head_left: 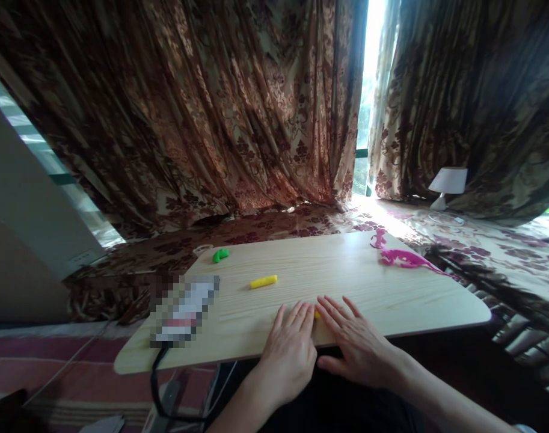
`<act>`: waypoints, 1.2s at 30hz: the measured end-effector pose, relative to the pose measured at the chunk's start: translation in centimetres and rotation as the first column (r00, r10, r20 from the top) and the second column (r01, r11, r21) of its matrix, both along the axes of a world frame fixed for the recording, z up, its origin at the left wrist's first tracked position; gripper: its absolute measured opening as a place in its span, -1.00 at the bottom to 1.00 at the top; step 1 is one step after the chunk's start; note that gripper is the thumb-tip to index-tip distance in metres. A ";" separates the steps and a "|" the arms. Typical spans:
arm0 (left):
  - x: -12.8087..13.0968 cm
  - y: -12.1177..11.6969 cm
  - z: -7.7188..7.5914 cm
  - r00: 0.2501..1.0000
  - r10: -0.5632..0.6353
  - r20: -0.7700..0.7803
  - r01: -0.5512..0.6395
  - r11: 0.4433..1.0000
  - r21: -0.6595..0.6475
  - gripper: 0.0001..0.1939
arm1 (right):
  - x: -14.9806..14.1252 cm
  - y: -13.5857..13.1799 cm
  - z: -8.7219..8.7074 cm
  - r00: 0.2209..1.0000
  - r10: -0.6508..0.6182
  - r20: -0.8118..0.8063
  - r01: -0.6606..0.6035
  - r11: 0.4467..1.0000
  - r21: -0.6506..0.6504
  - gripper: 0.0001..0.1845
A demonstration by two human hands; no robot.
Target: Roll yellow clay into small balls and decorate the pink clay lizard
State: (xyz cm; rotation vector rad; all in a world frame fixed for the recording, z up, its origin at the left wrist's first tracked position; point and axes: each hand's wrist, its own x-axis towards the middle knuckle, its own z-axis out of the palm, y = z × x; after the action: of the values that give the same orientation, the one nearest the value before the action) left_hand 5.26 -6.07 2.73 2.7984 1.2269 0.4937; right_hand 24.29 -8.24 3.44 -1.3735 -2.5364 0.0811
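My left hand (290, 346) and my right hand (353, 343) lie side by side at the near edge of the pale wooden table (319, 261), palms down with fingers stretched out. Between their fingertips shows a bit of a yellow clay-like piece (317, 314); the rest of it is hidden under the hands. Farther back and to the left rests a short yellow roll (264, 281), apart from both hands. A curved green piece (220, 255) sits near the far left edge of the tabletop.
A blurred-out device (188, 310) with a black cable (154, 379) occupies the table's left side. Pink figures (404, 258) lie at the far right edge. Behind the table are a patterned ledge and curtains (256, 108), with a small white lamp (449, 180) at right.
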 end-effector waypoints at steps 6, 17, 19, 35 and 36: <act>2.0 3.6 0.0 0.996 0.079 0.037 -0.078 0.997 -0.018 -0.47 | 0.2 3.0 0.3 0.999 -0.035 -0.008 0.035 0.998 -0.046 0.06; -1.4 -1.3 -0.3 0.999 -0.023 -0.025 0.023 1.000 0.010 -0.46 | 0.6 -2.4 0.3 0.996 0.084 -0.042 -0.087 0.993 -0.086 -0.13; -0.2 0.6 -0.4 1.000 0.014 -0.019 -0.014 1.000 0.002 -0.47 | 0.6 -0.1 0.6 0.999 0.011 -0.037 -0.015 0.995 -0.094 -0.21; -1.2 -2.8 -0.9 0.998 -0.001 -0.061 0.004 0.998 0.058 -0.43 | 1.3 -2.7 0.8 0.995 0.100 -0.024 -0.102 0.985 -0.135 -0.28; -1.0 -3.0 -1.2 0.998 0.002 -0.055 0.002 0.998 0.067 -0.42 | 1.2 -2.7 0.8 0.996 0.084 -0.026 -0.087 0.987 -0.136 -0.28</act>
State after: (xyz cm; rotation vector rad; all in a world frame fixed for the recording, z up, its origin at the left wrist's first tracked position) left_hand 4.29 -9.06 1.57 2.8866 1.2435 0.4703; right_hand 25.47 -10.92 4.21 -1.3033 -2.6154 0.2898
